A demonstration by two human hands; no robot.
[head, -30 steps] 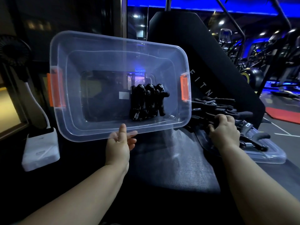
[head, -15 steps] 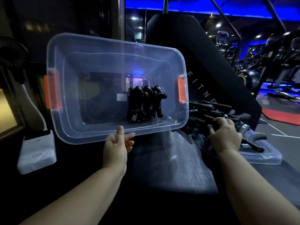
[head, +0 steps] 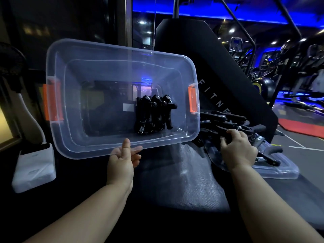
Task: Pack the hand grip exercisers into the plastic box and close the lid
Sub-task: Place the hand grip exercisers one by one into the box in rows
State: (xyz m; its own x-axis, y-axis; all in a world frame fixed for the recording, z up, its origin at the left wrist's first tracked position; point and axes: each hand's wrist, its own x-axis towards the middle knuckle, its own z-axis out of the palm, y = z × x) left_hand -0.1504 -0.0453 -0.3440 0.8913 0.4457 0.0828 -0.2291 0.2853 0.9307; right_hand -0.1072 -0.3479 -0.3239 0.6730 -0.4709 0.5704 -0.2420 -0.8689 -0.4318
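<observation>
Box: plastic box [head: 98, 71], tipped toward you; your left hand [head: 122, 163] pinches its near rim.
Contents: packed exercisers [head: 154, 114], right end.
Stock: loose exercisers [head: 228, 120] heaped on lid [head: 280, 172]; your right hand [head: 238, 151] curls round one.
Advice: lift one clear of tangled springs; hold the box steady.
Writing: "FITNE" on black pad [head: 213, 95]; sticker [head: 128, 107] unreadable.
</observation>
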